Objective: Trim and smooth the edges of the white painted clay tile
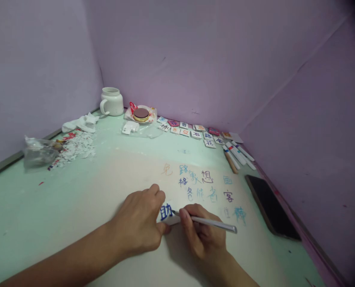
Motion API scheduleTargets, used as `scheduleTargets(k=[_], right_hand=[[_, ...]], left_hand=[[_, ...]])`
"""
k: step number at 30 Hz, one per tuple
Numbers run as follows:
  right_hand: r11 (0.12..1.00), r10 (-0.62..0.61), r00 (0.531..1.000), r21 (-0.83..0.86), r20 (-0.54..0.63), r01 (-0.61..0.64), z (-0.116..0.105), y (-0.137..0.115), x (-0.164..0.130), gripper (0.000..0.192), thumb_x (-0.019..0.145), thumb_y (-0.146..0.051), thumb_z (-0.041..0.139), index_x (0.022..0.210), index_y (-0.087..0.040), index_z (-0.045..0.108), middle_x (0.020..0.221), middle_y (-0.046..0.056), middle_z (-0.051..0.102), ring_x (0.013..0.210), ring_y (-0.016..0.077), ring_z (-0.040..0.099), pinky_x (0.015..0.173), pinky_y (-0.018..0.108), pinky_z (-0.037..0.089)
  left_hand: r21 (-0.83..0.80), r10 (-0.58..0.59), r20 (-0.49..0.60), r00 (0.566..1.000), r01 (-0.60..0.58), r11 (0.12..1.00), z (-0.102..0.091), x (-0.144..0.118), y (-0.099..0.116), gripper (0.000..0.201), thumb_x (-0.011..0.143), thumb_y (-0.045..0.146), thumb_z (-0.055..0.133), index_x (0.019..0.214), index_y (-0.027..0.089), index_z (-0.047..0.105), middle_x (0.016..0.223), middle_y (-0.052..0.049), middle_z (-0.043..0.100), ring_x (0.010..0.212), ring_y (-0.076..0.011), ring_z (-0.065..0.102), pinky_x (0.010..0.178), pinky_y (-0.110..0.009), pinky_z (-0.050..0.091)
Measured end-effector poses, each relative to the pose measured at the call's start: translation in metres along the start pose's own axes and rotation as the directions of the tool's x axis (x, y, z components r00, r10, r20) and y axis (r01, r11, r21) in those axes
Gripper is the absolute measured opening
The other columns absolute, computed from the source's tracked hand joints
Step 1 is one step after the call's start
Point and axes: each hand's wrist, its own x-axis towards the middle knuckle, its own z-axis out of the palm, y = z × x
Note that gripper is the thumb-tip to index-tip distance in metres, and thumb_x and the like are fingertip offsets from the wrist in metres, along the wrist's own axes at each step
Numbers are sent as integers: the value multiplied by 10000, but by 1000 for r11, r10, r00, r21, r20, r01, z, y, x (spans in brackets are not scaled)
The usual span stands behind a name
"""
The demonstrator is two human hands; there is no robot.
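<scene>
Our left hand (pixel 141 223) pinches a tile (pixel 166 213) whose blue character looks finished; right hand (pixel 203 235) grips a pen (pixel 209 222) at it.

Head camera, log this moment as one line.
left hand: steadies white tile | right hand: holds pen, tip at tile | phone: right of hands

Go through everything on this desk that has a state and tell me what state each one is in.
Left hand: pressing down the tile.
Right hand: gripping a pen, tip at the tile.
Mug: upright.
Phone: flat, screen dark.
Markers: lying capped.
Tin: lid on.
</scene>
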Motion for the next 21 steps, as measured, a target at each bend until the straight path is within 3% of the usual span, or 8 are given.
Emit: scheduleTargets(k=[7,21], right_hand=[[1000,-3,1000,-29,14,3,1,0,-1,130,882,-135,489,778,-178,555,570,-43,523,441,71,453,429,194,330],[985,-126,991,-115,53,131,-3,-5,5,165,877,-100,442,757,-178,525,567,-15,533,437,86,460,427,209,335]], left_hand=[[0,3,0,1000,-3,1000,0,-1,0,185,718,327,604,806,192,512,903,-41,536,755,-232,583,622,-353,430],[19,14,-2,1000,-13,1000,-2,-1,2,164,748,321,581,826,186,531,918,-60,557,773,-238,592,634,-352,454]])
